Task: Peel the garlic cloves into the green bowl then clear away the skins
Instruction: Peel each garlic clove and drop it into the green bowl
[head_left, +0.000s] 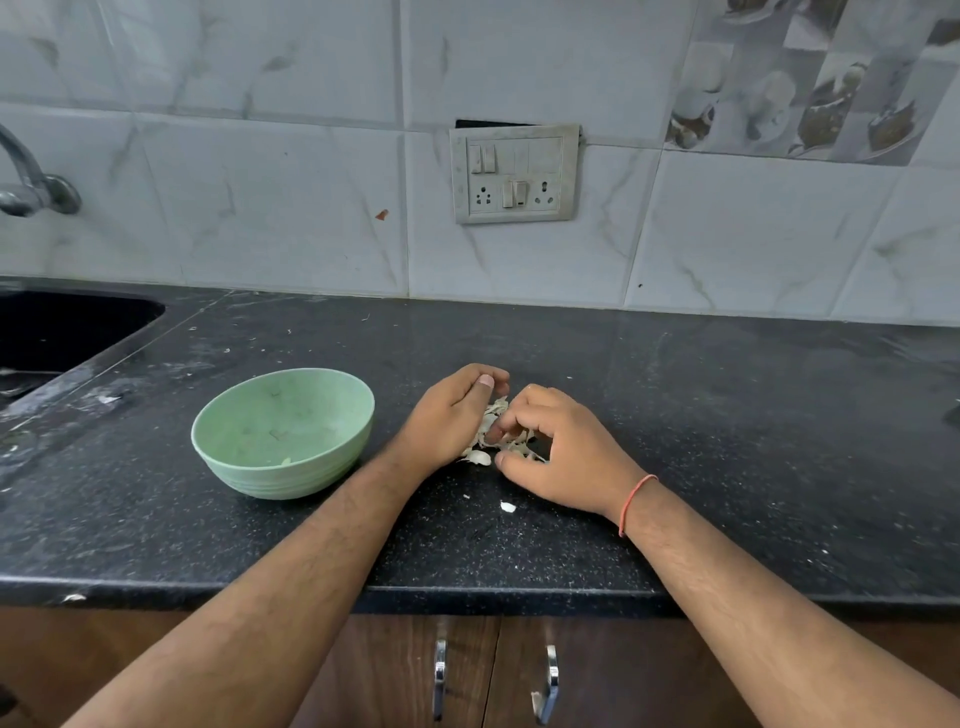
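Head view: just right of the green bowl (283, 431), my left hand (451, 415) and right hand (558, 449) curl their fingers around the heap of garlic skins (501, 434) on the black counter (727, 415). One stray skin (507, 507) lies nearer me.

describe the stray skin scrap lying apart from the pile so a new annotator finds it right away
Start at the black countertop and find the green bowl left of the hands. The heap of garlic skins lies between left hand and right hand. The stray skin scrap is a lone white fleck nearer the counter's front edge, below the right hand, untouched.
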